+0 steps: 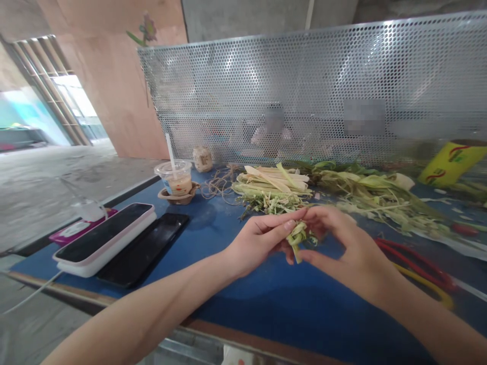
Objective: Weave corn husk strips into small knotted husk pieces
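Note:
A small knotted piece of pale green leaf strip [298, 235] is held between both hands above the blue table [274, 309]. My left hand [258, 238] pinches it from the left with thumb and fingers. From the right, my right hand [344, 243] is curled around it, its thumb at the lower stem end; some fingertips are hidden behind the piece. Just beyond the hands lie a heap of small green knotted pieces [276, 203] and a stack of pale husk strips [274, 181]. More loose green husks [365, 190] spread to the right.
Phones [142, 251] and a pink-edged white case [106, 238] lie left, near an iced drink cup [177, 180]. Twine [220, 185] sits behind. Red-handled pliers [414, 261] and a yellow roll [452, 162] are right. A perforated metal screen [243, 91] stands behind.

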`<action>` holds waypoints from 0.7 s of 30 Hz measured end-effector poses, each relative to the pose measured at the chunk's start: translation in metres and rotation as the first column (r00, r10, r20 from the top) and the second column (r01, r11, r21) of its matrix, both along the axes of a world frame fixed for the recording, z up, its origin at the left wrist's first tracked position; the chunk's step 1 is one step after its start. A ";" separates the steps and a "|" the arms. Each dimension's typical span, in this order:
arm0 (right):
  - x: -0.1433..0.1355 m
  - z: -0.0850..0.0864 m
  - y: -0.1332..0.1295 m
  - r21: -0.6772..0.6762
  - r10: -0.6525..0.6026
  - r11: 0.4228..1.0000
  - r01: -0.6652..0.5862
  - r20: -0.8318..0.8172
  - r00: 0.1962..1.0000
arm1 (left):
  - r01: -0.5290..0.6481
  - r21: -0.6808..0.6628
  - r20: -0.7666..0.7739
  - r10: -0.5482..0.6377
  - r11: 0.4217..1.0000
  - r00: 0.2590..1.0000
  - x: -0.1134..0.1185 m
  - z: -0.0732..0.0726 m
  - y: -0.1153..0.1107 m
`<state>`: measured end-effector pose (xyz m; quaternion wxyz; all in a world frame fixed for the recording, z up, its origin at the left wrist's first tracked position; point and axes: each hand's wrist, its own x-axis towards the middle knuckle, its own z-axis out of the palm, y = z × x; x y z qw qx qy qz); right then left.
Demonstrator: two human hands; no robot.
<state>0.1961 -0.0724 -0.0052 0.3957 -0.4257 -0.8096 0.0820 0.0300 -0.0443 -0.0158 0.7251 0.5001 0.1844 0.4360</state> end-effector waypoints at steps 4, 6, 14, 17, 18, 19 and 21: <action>0.003 -0.003 0.002 0.074 -0.014 0.997 0.010 0.052 0.999 | -0.059 0.087 -0.082 0.067 0.994 0.994 -0.001 0.000 0.002; 0.003 -0.004 0.004 0.113 -0.047 0.993 0.040 0.058 0.997 | -0.081 0.146 -0.151 0.103 0.986 0.983 -0.001 0.000 0.001; -0.009 -0.006 0.002 -0.012 -0.097 0.995 0.098 0.042 0.994 | -0.141 0.280 -0.275 0.220 0.950 0.936 0.000 -0.003 -0.001; -0.010 -0.005 0.002 -0.005 -0.091 0.996 0.091 0.034 0.995 | -0.128 0.308 -0.272 0.217 0.943 0.937 0.000 -0.003 -0.001; -0.010 -0.004 0.003 0.011 -0.089 0.996 0.088 0.039 0.995 | -0.120 0.309 -0.276 0.209 0.944 0.938 -0.001 -0.003 0.000; -0.009 -0.004 0.003 0.029 -0.089 0.996 0.088 0.045 0.995 | -0.108 0.303 -0.279 0.196 0.947 0.940 -0.002 -0.002 0.000; -0.006 -0.003 0.005 0.062 -0.095 0.994 0.092 0.059 0.994 | -0.065 0.279 -0.278 0.145 0.958 0.949 -0.004 -0.001 0.001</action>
